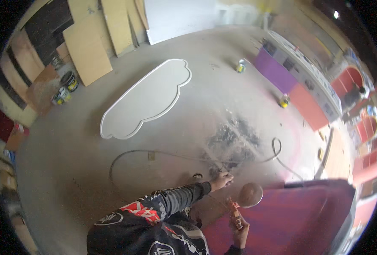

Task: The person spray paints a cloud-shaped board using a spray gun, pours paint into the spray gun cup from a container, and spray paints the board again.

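My right hand [240, 228] grips a paint spray gun [236, 211] by its handle, low and right of the middle. The gun's round, brownish cup [250, 195] stands up beyond the hand. Ahead and to the left of the cup, my left hand [222, 181] is held out with its fingers drawn together; whatever is in them is too small to make out. Below the gun lies a broad panel [282, 212] with a streaky magenta and purple surface. A thin hose [184, 158] curves across the floor past my left hand.
A white cloud-shaped panel [146, 100] lies on the floor ahead. Paint cans [241, 66] stand near a long purple and pink counter [277, 70] at the right. More cans [69, 80] and leaning boards [87, 54] line the left wall. Dark paint stains [233, 138] mark the floor.
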The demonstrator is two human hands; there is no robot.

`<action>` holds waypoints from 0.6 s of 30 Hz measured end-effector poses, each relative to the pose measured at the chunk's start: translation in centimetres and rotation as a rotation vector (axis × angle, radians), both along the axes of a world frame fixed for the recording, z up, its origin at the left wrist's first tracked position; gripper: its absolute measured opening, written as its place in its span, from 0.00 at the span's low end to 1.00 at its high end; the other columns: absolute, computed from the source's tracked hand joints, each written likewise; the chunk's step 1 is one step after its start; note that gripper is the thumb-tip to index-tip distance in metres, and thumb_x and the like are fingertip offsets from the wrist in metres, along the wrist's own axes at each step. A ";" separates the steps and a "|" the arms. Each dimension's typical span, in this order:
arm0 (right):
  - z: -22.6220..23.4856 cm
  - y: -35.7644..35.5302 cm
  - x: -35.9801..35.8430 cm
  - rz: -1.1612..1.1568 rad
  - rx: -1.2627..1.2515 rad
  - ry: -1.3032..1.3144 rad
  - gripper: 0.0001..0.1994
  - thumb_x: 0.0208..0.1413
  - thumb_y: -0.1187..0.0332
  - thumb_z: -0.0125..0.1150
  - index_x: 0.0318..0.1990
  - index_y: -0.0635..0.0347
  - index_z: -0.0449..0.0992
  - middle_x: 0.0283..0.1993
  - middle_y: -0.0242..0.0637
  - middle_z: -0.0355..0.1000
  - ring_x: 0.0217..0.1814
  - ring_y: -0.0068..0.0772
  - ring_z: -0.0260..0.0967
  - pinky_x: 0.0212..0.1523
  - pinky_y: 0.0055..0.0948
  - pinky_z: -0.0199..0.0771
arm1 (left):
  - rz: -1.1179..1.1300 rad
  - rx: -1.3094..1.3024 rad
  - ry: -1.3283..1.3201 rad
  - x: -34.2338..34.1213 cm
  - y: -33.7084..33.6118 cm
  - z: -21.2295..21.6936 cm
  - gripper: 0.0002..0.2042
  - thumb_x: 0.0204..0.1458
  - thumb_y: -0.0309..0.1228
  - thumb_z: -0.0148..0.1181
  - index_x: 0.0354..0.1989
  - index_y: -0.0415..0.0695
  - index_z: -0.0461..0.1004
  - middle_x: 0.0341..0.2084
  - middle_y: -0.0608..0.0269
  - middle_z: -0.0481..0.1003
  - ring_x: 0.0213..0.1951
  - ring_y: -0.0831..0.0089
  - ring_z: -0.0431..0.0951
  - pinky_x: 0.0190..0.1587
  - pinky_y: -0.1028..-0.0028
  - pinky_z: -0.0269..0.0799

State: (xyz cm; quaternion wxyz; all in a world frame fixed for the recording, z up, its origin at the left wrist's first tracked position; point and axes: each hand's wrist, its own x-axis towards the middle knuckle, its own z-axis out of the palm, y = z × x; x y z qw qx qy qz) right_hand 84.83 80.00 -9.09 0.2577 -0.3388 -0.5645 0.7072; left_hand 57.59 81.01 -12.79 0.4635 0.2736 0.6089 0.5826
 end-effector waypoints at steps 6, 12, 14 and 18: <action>3.9 8.8 -1.6 0.110 0.600 -0.262 0.20 0.50 0.73 0.59 0.53 0.65 0.74 0.38 0.41 0.77 0.38 0.23 0.70 0.41 0.28 0.72 | -0.046 0.327 -0.240 0.7 10.1 9.3 0.18 0.62 0.41 0.48 0.49 0.39 0.71 0.41 0.61 0.76 0.39 0.74 0.75 0.45 0.70 0.72; 6.9 17.7 -5.0 0.153 0.493 -0.166 0.21 0.47 0.73 0.63 0.52 0.67 0.74 0.35 0.37 0.76 0.35 0.21 0.69 0.36 0.26 0.70 | -0.355 0.815 -0.236 -3.9 17.7 17.9 0.19 0.62 0.42 0.47 0.53 0.41 0.69 0.47 0.57 0.73 0.52 0.69 0.71 0.55 0.66 0.64; 6.6 20.4 -5.3 0.145 0.447 -0.069 0.21 0.48 0.70 0.64 0.50 0.70 0.74 0.35 0.38 0.77 0.35 0.21 0.69 0.37 0.25 0.70 | -0.387 0.805 -0.032 -4.3 18.5 20.5 0.20 0.60 0.43 0.49 0.52 0.42 0.70 0.48 0.57 0.72 0.53 0.68 0.70 0.55 0.65 0.63; 4.1 24.7 -7.7 0.091 0.254 0.042 0.09 0.46 0.75 0.61 0.36 0.69 0.76 0.26 0.33 0.75 0.28 0.20 0.68 0.33 0.23 0.69 | -0.395 0.845 0.463 -4.5 19.8 24.6 0.24 0.49 0.47 0.63 0.49 0.44 0.72 0.51 0.56 0.69 0.54 0.63 0.67 0.56 0.62 0.62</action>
